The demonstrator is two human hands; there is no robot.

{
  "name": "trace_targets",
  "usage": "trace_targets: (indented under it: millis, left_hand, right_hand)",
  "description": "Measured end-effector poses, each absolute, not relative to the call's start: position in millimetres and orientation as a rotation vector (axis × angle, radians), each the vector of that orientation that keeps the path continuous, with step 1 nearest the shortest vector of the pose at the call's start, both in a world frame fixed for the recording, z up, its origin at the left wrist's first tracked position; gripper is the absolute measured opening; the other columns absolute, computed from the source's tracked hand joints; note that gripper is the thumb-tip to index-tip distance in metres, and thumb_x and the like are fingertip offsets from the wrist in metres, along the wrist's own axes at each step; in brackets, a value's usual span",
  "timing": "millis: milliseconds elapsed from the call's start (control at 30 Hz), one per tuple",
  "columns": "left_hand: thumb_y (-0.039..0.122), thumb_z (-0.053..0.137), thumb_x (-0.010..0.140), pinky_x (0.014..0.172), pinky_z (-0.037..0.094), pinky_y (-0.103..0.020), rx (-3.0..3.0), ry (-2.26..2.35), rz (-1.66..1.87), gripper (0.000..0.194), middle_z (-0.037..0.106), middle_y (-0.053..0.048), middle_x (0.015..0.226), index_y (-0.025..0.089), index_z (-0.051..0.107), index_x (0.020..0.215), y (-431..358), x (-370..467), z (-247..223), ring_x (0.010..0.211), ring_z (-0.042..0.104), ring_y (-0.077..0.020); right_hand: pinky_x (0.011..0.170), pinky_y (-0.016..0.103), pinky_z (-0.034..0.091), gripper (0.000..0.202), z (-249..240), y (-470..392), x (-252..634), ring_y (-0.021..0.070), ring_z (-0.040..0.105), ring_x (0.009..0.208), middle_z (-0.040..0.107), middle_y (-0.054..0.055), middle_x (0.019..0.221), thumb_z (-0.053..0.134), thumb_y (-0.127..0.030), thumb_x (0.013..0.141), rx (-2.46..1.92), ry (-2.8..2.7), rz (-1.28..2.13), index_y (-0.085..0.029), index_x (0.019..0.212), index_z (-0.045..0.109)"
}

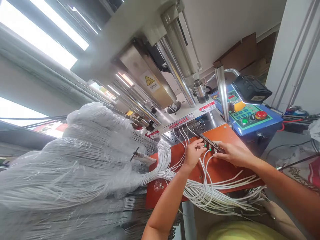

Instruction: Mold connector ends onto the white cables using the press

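Note:
A dark metal mold bar (207, 142) lies at a slant above the orange tabletop, with small green and metal connectors (210, 148) of white cables seated along its near side. My right hand (235, 155) grips the bar's right end between thumb and fingers. At the other end, my left hand (193, 154) is closed, its fingertips pinching the connector end of a white cable at the bar; the exact contact is partly hidden by the fingers. White cables (206, 170) hang from the bar toward a large bundle (212, 191) near the table's front edge.
A press marked MIN-HUI (178, 122) stands behind the orange table (226, 135), with several cables running into it. A blue control box (250, 125) with a red stop button (261, 115) is at right. Plastic-wrapped cable bundles (82, 163) fill the left side.

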State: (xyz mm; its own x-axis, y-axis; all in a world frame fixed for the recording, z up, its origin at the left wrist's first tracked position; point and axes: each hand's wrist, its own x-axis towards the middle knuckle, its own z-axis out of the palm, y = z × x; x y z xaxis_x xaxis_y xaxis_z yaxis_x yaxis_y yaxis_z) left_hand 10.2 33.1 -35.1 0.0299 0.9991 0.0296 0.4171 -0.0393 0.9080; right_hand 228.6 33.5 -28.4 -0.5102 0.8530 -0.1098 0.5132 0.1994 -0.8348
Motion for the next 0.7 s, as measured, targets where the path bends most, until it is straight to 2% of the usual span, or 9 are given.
trace_targets:
  millis: [100, 233, 333, 467, 600, 700]
  left_hand:
    - [0.020, 0.073, 0.075, 0.087, 0.053, -0.037, 1.276, 1.359, 0.952, 0.043, 0.073, -0.013, 0.106, 0.015, 0.063, 0.116, 26, -1, -26, 0.094, 0.070, -0.0212]
    - [0.024, 0.077, 0.073, 0.089, 0.051, -0.040, 0.982, 1.323, 1.009, 0.041, 0.070, -0.017, 0.113, 0.013, 0.062, 0.109, 18, -9, -20, 0.091, 0.071, -0.0232]
    - [0.022, 0.082, 0.067, 0.099, 0.046, -0.039, 0.803, 1.310, 1.081, 0.042, 0.069, -0.017, 0.117, 0.013, 0.064, 0.104, 14, -10, -17, 0.103, 0.068, -0.0239]
    - [0.025, 0.084, 0.066, 0.105, 0.041, -0.036, 0.727, 1.297, 1.126, 0.036, 0.071, -0.016, 0.111, 0.011, 0.068, 0.095, 2, -13, -10, 0.110, 0.065, -0.0235]
    - [0.030, 0.082, 0.069, 0.098, 0.046, -0.036, 0.712, 1.184, 1.099, 0.029, 0.072, -0.015, 0.105, 0.012, 0.066, 0.084, -15, -11, -2, 0.104, 0.067, -0.0233]
    - [0.034, 0.079, 0.073, 0.083, 0.052, -0.034, 0.731, 1.219, 1.205, 0.029, 0.075, -0.010, 0.091, 0.015, 0.061, 0.086, -18, -11, 3, 0.084, 0.071, -0.0191]
  right_hand:
    - [0.051, 0.026, 0.041, 0.038, -32, 34, 228, 0.0164, 0.059, 0.058, 0.066, 0.001, 0.075, 0.055, -0.052, 0.083, -1.297, -2.061, 1.341, -0.020, 0.104, 0.059]
    - [0.031, 0.025, 0.029, 0.048, -35, 34, 228, 0.0122, 0.045, 0.032, 0.055, -0.006, 0.059, 0.050, -0.055, 0.086, -1.333, -2.009, 1.513, -0.020, 0.118, 0.051]
    - [0.031, 0.023, 0.029, 0.046, -36, 34, 227, 0.0124, 0.046, 0.031, 0.050, -0.008, 0.053, 0.050, -0.055, 0.087, -1.322, -2.011, 1.494, -0.019, 0.116, 0.050]
    - [0.033, 0.022, 0.030, 0.046, -38, 35, 228, 0.0120, 0.047, 0.032, 0.049, -0.008, 0.050, 0.051, -0.053, 0.088, -1.306, -2.020, 1.468, -0.018, 0.118, 0.049]
    - [0.032, 0.022, 0.028, 0.048, -37, 36, 229, 0.0122, 0.047, 0.032, 0.051, -0.008, 0.050, 0.051, -0.055, 0.088, -1.308, -2.019, 1.513, -0.018, 0.119, 0.049]
    - [0.032, 0.022, 0.027, 0.047, -35, 35, 229, 0.0116, 0.046, 0.032, 0.049, -0.008, 0.049, 0.052, -0.055, 0.087, -1.334, -2.011, 1.506, -0.018, 0.116, 0.051]
